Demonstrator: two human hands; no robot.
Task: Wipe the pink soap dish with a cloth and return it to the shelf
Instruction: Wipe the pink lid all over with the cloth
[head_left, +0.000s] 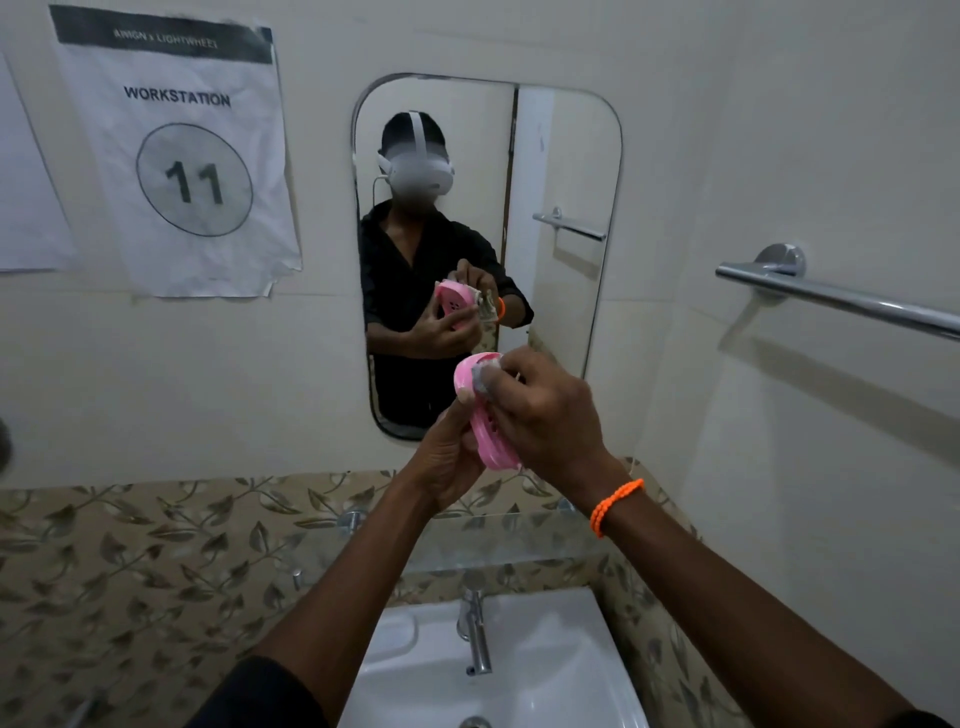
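Centrally, the pink soap dish (485, 415) is held up in the air in front of the mirror (561, 156), tilted on edge with its slotted inner face turned toward the right hand (550, 415). From below and to the left, the left hand (447, 457) grips the dish, its fingers (465, 395) curled round the rim so that a fingertip shows at the upper edge. From the other side, the right hand's fingers (511, 387) are bunched together and pinch a small grey cloth (483, 376), pressing it against the upper inside of the dish; only a little of the cloth shows beyond the fingertips. An orange beaded bracelet (615, 506) circles the right wrist. Directly below both hands runs a glass shelf (545, 535) fixed to the wall on chrome pegs, in front of a band of leaf-patterned tiles (130, 545). Lower still sits a white washbasin (561, 675) with a chrome tap (475, 634) at its back edge. Behind the fingers, the mirror reflects the person in a dark shirt holding the dish and cloth. Left of the mirror, a paper sign (176, 156) reading "WORKSTATION 11" is stuck to the wall; right of the hands, a chrome towel rail (841, 299) projects from the side wall.
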